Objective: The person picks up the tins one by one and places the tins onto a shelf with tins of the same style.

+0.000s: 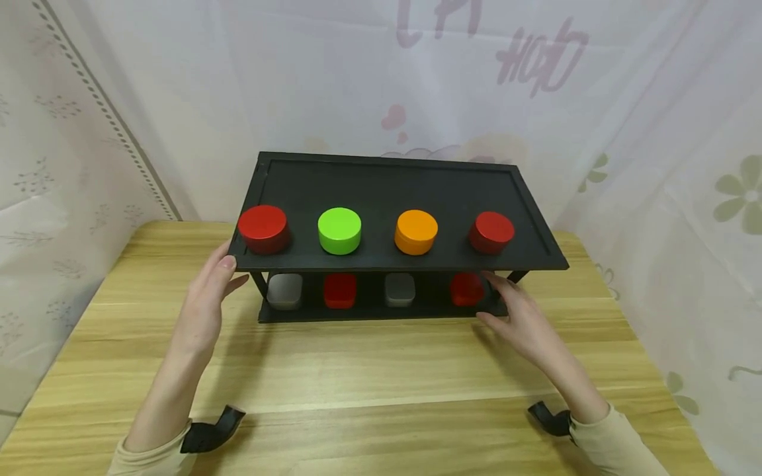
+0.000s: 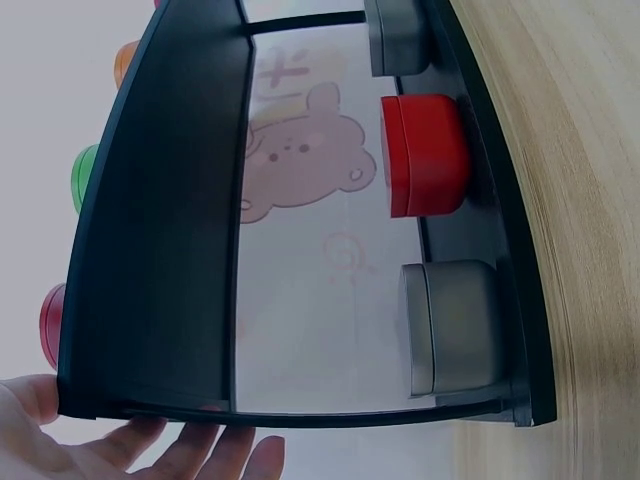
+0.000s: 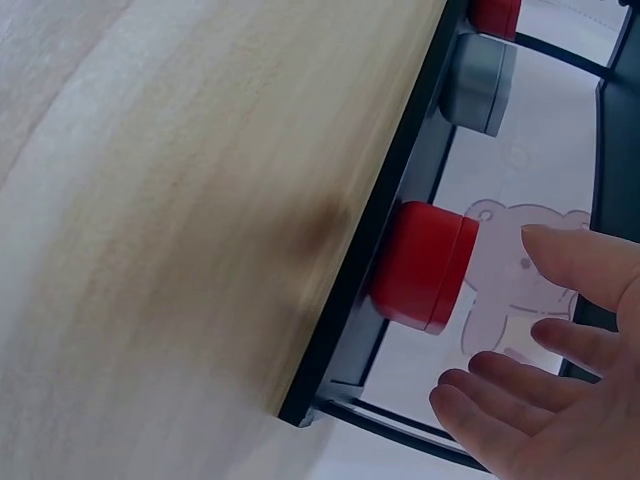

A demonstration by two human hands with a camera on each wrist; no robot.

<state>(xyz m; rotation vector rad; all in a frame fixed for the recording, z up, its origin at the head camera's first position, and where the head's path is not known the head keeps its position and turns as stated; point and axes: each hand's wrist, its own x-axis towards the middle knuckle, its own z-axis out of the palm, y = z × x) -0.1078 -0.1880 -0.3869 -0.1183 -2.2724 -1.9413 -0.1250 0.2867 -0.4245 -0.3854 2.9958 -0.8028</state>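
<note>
A black two-tier shelf point(image 1: 393, 185) stands on the wooden table. My left hand point(image 1: 205, 301) holds the left front corner of its upper board, with the thumb at the edge and the fingers along the side. On the lower board sit rounded-square lidded tins: a grey tin point(image 1: 284, 292), a red tin point(image 1: 340, 291), a second grey tin point(image 1: 399, 290) and, rightmost, another red tin point(image 3: 420, 268). Beside that rightmost tin, my right hand point(image 3: 560, 375) reaches in with fingers spread; in the right wrist view a gap separates them from it.
Along the upper board's front stand round lidded tins: a red one point(image 1: 264, 229), a green one point(image 1: 339, 231), an orange one point(image 1: 416, 233) and a dark red one point(image 1: 491, 233). A printed white curtain point(image 1: 357, 79) hangs behind. The wooden table point(image 1: 369, 377) extends in front.
</note>
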